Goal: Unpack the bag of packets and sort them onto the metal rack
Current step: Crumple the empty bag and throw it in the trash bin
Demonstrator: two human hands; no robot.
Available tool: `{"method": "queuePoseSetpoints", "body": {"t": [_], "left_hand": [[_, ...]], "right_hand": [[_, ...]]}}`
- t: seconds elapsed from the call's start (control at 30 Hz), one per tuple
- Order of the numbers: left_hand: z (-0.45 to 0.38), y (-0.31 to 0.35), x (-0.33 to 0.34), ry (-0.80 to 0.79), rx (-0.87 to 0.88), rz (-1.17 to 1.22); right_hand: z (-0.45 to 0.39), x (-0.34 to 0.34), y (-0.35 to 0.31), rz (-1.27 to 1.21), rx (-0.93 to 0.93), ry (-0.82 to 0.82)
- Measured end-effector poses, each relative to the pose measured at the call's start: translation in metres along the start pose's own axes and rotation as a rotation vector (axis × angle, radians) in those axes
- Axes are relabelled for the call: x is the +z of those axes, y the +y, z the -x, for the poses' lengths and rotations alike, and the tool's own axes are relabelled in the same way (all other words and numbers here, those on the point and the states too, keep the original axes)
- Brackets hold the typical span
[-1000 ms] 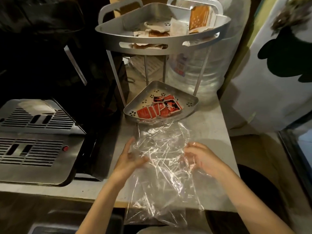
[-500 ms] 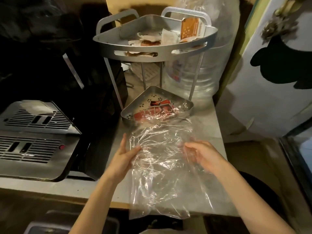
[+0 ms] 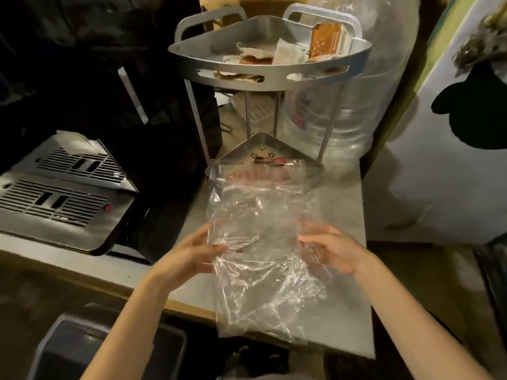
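Both hands are holding a clear bag above the counter, the left hand pinching its left edge between thumb and fingers and the right hand gripping its right side with fingers curled into the film. The bag's top edge is overlapping the rack's lower tray, where red packets are showing through the plastic, while paper packets are lying on the upper tray. A steel appliance is sitting at left, a water jug behind the rack.
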State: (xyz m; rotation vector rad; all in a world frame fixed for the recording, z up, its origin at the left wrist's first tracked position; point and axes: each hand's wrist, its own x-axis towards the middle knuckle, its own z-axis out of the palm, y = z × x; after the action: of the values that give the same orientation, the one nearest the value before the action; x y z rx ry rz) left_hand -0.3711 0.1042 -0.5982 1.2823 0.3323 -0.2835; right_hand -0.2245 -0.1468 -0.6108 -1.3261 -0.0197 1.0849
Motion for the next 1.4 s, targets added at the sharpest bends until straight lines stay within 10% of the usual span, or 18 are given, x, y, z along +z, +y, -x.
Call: {"method": "queuePoseSetpoints", "body": {"t": [0.43, 0.7, 1.07, 1.4], "left_hand": [[0.049, -0.023, -0.013, 0.148, 0.148, 0.247], [0.121, -0.05, -0.055, -0.056, 0.204, 0.506], [0.262, -0.122, -0.122, 0.382, -0.11, -0.029], [0.327, -0.212, -0.192, 0.898, -0.177, -0.219]], "right_hand": [[-0.012, 0.033, 0.001, -0.202, 0.062, -0.326], [-0.022, 0.107, 0.016, 0.447, 0.091, -0.432], [-0.02, 0.279, 0.131, 0.81, -0.23, -0.101], [-0.027, 0.374, 0.247, 0.731, -0.052, -0.093]]}}
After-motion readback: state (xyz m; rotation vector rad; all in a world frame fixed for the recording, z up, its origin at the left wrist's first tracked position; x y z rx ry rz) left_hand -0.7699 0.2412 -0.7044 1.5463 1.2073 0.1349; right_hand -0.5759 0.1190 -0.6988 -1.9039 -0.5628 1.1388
